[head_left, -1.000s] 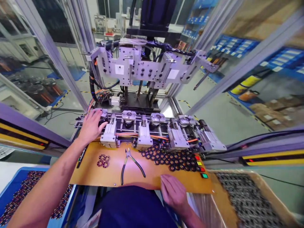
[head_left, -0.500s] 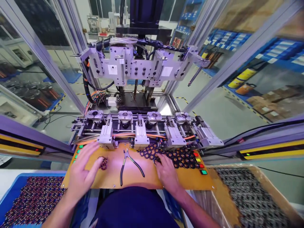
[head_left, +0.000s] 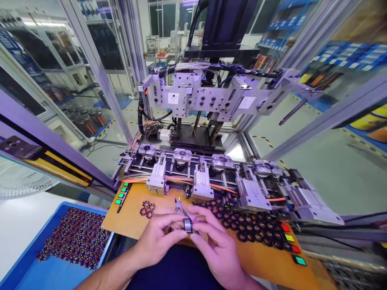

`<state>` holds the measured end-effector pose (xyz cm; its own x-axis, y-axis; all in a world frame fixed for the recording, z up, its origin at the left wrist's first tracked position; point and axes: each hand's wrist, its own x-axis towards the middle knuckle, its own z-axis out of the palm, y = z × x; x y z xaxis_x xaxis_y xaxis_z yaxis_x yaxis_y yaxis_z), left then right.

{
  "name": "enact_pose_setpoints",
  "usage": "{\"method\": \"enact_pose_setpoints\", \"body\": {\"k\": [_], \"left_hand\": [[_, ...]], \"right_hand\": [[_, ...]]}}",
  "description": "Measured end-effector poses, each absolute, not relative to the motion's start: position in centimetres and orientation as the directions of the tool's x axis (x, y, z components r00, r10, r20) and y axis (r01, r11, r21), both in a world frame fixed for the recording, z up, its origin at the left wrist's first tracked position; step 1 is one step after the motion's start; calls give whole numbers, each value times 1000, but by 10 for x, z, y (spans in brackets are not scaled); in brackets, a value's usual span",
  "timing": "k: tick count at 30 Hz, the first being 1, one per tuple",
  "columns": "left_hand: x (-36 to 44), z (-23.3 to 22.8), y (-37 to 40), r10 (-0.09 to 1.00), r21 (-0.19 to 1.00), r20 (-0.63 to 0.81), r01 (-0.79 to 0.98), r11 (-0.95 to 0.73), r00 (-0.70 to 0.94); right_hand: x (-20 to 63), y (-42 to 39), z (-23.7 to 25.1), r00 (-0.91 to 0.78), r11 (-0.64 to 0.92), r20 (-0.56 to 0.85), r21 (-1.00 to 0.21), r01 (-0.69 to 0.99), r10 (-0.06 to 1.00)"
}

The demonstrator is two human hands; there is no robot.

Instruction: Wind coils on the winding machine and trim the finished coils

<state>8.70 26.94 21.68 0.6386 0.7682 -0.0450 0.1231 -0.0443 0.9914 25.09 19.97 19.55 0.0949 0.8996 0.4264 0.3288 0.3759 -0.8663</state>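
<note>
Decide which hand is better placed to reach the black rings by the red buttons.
Probably the right hand: it's nearer the black rings than the left hand, though both hold a grey part.

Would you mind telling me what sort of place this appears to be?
Probably a factory workshop: a machine has a row of metal fixtures, a blue bin holds many small ring-shaped parts, and blue storage shelving stands in the background.

The person wears a dark blue cloth garment (head_left: 181, 268) over the front of the body. It looks plain, all one colour. The left hand (head_left: 159, 237) and right hand (head_left: 217, 245) are bare, and so is the left forearm (head_left: 116, 266).
</note>
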Motion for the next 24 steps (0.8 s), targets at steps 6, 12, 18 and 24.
{"method": "enact_pose_setpoints", "body": {"k": [6, 12, 18, 24], "left_hand": [[67, 195, 280, 847, 913, 175, 239, -330, 501], [19, 120, 298, 877, 730, 448, 494, -472, 176], [-6, 64, 301, 853, 622, 519, 657, -425, 61], [-7, 56, 300, 882, 609, 465, 694, -383, 78]], "right_hand": [[273, 237, 216, -126, 427, 412, -816, 391, 902], [331, 359, 239, -286, 543, 500, -505, 671, 818], [344, 429, 217, -416, 570, 420, -364, 736, 806], [342, 432, 211, -458, 553, 332, -301, 777, 825]]}}
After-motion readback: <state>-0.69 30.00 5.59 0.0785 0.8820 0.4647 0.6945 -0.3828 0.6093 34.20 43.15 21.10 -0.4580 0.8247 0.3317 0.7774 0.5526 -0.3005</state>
